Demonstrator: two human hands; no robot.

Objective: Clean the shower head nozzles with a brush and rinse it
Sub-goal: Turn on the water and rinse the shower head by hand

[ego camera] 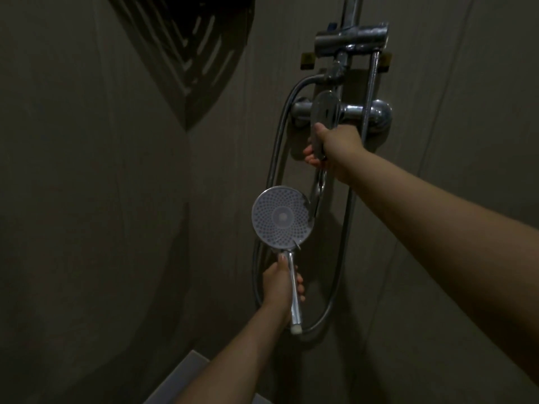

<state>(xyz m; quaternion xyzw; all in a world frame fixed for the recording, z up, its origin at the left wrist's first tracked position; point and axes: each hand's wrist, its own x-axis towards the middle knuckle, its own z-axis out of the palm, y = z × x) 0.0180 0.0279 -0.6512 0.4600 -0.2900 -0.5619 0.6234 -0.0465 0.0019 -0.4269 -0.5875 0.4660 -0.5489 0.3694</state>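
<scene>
Your left hand (281,282) had the handheld shower head (282,217) by its chrome handle (294,290), fingers curled round the shaft and thumb lying up along it toward the neck. The thing sat low in the middle of the view, in front of the grey shower wall (116,199), well below the mixer. Its long axis ran pretty much vertical — round face on top, hose end at the bottom, leaning just a touch to the left as it went up. The spray face with all its little nozzles was turned back toward you, so the ring pattern and the pale centre disc were plain to see. The metal hose (335,301) came off the bottom of the handle and looped up the right side toward the fittings.

Your right hand (329,147) was up on the mixer lever (322,123) — thumb on its front face, fingers wrapped round behind its lower end, so it was gripping it. The lever hung down from the chrome mixer valve (361,110), and above that sat the slider bracket (351,39) on the riser pipe (351,7). A dark slotted corner shelf (180,45) sat up in the top left. The light was dim, so I couldn't tell whether any water was coming out of the nozzles.
</scene>
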